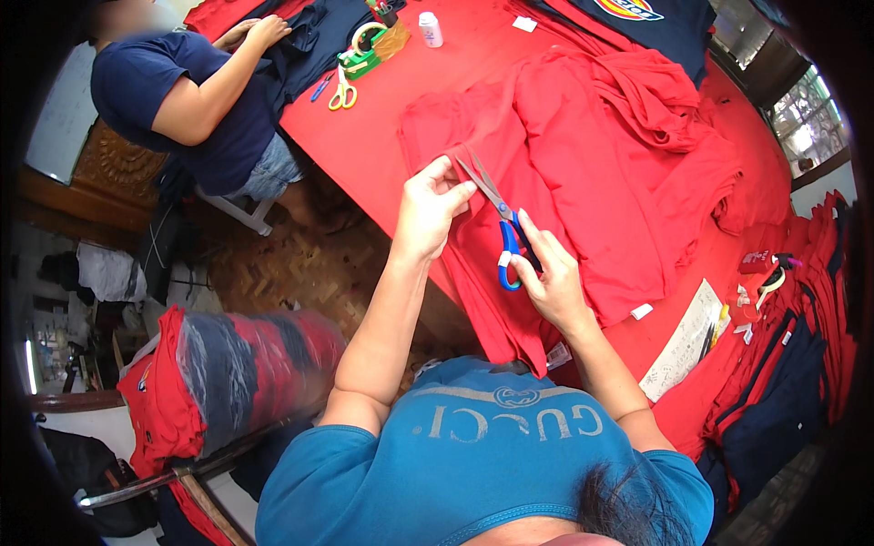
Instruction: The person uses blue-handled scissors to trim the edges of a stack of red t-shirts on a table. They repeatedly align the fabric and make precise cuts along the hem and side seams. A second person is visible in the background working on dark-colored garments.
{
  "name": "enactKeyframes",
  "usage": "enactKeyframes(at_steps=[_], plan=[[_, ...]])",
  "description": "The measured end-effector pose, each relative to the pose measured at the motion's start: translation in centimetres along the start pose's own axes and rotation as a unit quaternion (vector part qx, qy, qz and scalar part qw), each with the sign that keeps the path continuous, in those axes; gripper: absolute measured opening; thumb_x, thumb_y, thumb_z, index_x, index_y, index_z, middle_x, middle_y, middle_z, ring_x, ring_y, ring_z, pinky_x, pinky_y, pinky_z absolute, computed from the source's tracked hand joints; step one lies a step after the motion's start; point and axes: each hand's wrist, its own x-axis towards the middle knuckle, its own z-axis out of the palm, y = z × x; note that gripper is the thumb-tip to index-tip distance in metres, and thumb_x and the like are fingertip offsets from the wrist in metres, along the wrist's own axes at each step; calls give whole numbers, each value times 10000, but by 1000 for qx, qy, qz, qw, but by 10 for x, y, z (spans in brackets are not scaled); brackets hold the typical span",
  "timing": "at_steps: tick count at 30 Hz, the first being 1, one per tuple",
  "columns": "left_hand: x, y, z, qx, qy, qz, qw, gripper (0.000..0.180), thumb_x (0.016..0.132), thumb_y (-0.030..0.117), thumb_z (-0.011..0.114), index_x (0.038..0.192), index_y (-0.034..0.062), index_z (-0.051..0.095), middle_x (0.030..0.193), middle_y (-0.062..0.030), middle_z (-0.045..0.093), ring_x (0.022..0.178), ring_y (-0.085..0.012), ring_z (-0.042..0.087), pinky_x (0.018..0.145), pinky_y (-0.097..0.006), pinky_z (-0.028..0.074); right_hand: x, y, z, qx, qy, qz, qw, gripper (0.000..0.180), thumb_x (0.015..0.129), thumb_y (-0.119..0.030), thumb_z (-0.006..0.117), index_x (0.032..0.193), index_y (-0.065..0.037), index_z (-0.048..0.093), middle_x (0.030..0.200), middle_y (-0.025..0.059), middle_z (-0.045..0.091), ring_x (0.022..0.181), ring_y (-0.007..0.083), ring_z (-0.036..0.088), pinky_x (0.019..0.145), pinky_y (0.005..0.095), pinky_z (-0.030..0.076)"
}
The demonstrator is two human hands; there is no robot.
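Note:
A red garment [583,182] is spread over the red-covered table in front of me, its near edge hanging toward my body. With thumb and fingers pinched together, my left hand [430,207] holds up a bit of the garment's left edge. My right hand [551,273] grips the blue handles of a pair of scissors [506,238]. Their blades are parted, and the tips point up and left, close beside my left fingertips. Whether the blades touch the cloth I cannot tell. A small white tag [641,311] lies at the garment's near right edge.
Across the table's left corner are yellow-handled scissors [343,95], a green tape dispenser [362,62] and a white bottle [431,30]. A co-worker [196,100] handles dark cloth there. Red and navy garments [774,391] pile up at right, beside a paper sheet [683,337]. A plastic-wrapped bundle [246,373] stands lower left.

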Motion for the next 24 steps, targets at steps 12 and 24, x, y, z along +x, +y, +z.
enactKeyframes(at_steps=[12,24], plan=[[12,-8,-13,-43,14,13,999,192,871,-69,560,1043,11,594,981,-21,623,906,-82,592,767,-229,484,-4,2,-4,61,-10,23,998,521,849,-39,634,1347,11,489,877,181,587,782,310,617,732,366,501],[-4,20,13,39,-20,-1,999,380,847,-74,566,1223,-19,553,1166,-75,624,1073,-151,589,942,-302,463,10,-6,-13,44,-17,23,999,532,857,-89,650,1348,27,481,890,180,582,803,313,605,750,357,490]])
